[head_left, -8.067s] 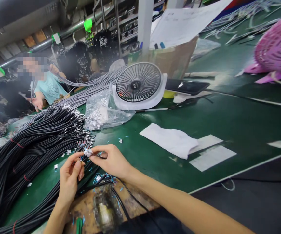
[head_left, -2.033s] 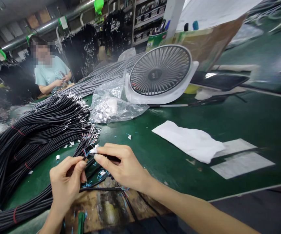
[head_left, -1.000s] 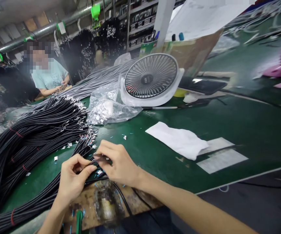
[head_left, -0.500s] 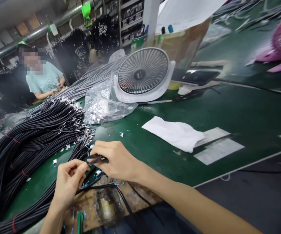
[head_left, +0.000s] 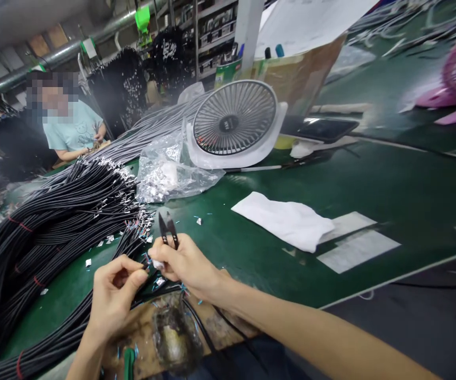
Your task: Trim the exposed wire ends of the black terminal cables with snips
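Observation:
My left hand (head_left: 116, 289) is closed, its thumb and forefinger pinching the end of a black cable (head_left: 146, 267). Just to the right, my right hand (head_left: 191, 268) is wrapped around a pair of black thread snips (head_left: 168, 230), whose blades point up and stand apart. The right thumb and finger are pressed together close to the thin coloured wires at the cable's tip. A small whitish bit (head_left: 157, 264) shows at that thumb; I cannot make out what it is.
Bundles of black cables (head_left: 54, 216) with stripped ends cover the left. Behind my hands are a clear plastic bag (head_left: 164, 169) and a fan (head_left: 234, 119). A white cloth (head_left: 279, 217) lies right. Below are a worn wooden board (head_left: 144, 338) and a green-handled tool (head_left: 129, 363). A person (head_left: 73, 126) sits across.
The snips have swung from lying sideways at the cable end to pointing upward in my right hand. My right thumb and finger have come to the wire tips; my left hand keeps its pinch.

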`<state>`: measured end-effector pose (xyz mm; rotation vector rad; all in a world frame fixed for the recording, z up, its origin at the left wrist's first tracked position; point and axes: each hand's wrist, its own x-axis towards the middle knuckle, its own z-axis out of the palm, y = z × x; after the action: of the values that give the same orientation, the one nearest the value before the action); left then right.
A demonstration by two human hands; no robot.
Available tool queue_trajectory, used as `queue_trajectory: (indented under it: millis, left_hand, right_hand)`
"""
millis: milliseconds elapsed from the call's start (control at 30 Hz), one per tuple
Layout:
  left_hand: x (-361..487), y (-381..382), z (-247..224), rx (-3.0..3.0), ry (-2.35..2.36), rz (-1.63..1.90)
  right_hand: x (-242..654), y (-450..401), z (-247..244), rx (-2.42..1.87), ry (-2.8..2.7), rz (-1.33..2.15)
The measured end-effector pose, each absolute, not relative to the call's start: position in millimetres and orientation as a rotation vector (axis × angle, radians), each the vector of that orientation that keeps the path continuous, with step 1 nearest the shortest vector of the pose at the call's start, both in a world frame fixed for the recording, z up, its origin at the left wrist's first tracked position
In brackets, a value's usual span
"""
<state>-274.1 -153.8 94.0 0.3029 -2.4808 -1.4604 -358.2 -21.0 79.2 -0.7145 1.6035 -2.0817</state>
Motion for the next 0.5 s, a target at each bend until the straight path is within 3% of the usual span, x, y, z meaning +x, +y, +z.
queue_trajectory:
  millis: [133,300,500]
  left_hand:
    - [-271,-157,96,0.386,-2.529,-1.737]
    - [-270,-156,99,0.458,-2.49,-1.768]
    - [-273,-158,97,0.404,-2.472,-1.793]
  right_hand:
    - [-364,-12,83,-1.236,2.011,-2.13]
    - [-380,-1,88,-0.724,2.267,-2.476]
    - [-379,0,77,-1.985,2.318,-1.844]
